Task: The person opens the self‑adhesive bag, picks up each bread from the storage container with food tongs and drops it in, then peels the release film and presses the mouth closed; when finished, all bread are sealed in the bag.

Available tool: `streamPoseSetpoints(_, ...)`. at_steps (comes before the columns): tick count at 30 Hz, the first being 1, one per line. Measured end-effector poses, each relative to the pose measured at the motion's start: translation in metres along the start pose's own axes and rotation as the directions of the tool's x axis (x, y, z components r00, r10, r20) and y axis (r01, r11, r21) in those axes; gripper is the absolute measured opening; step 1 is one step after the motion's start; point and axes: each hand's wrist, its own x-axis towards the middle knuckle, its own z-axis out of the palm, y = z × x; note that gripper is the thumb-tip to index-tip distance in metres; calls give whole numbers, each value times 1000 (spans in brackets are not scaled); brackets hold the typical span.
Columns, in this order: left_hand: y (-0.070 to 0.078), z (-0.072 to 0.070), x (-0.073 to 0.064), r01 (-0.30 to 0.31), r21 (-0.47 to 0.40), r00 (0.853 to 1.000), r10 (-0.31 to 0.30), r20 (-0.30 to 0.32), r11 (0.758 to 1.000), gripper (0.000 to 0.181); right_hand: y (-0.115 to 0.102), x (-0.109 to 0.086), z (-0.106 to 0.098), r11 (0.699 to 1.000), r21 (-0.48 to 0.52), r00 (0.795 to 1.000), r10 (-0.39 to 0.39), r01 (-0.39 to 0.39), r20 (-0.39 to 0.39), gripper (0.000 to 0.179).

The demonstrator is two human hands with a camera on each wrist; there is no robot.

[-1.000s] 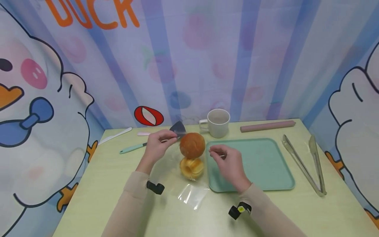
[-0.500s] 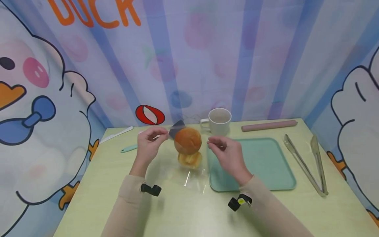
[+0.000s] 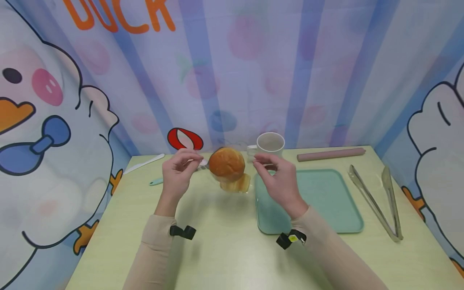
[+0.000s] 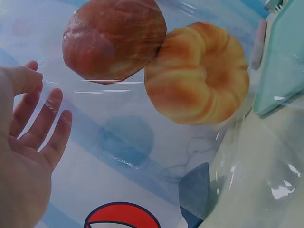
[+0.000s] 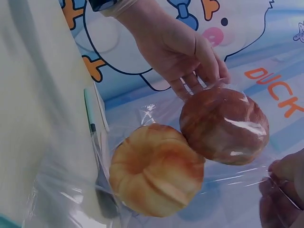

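A clear plastic bag (image 5: 71, 199) hangs between my hands above the table. Inside it are a round brown bun (image 3: 226, 163) and, lower down, a pale golden ring-shaped bread (image 3: 237, 184) with segmented sides. The two breads lie against each other in both wrist views. With thumb and fingertips, my left hand (image 3: 177, 175) pinches the bag's upper left edge, its other fingers loosely spread. My right hand (image 3: 279, 179) pinches the opposite edge, above the left part of the mint tray (image 3: 322, 205).
Behind the right hand stands a white mug (image 3: 270, 141). A pinkish rolling pin (image 3: 331, 154) lies at the back right, and metal tongs (image 3: 375, 201) lie right of the tray. At the back left are a white plastic knife (image 3: 143, 164) and a spatula with a dark blade (image 4: 195, 190).
Both hands have lifted the bag with the breads off the table, up and toward the backdrop. My left hand has moved left, widening the gap between the hands.
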Motion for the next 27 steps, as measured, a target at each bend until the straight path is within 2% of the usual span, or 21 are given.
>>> streamPoseSetpoints(5, 2, 4, -1, -42, -1, 999, 42, 24, 999, 12, 0, 2, 0, 998, 20, 998, -66, 66, 14, 14)
streamPoseSetpoints(12, 3, 6, -4, -39, -3, 999, 39, 16, 999, 14, 5, 5, -6, 988, 57, 989, -143, 144, -30, 13)
streamPoseSetpoints(15, 3, 6, -4, -47, -11, 998, 47, 31, 999, 13, 6, 7, -9, 982, 64, 984, -176, 178, -31, 14)
streamPoseSetpoints(21, 6, 7, -5, -60, -15, 997, 60, 48, 998, 13, 7, 8, -11, 981, 40, 981, -191, 192, -37, 17)
streamPoseSetpoints(27, 7, 5, -5, -108, 19, 991, 106, 86, 994, 13, 6, 7, -9, 978, 19, 978, -206, 207, -43, 14)
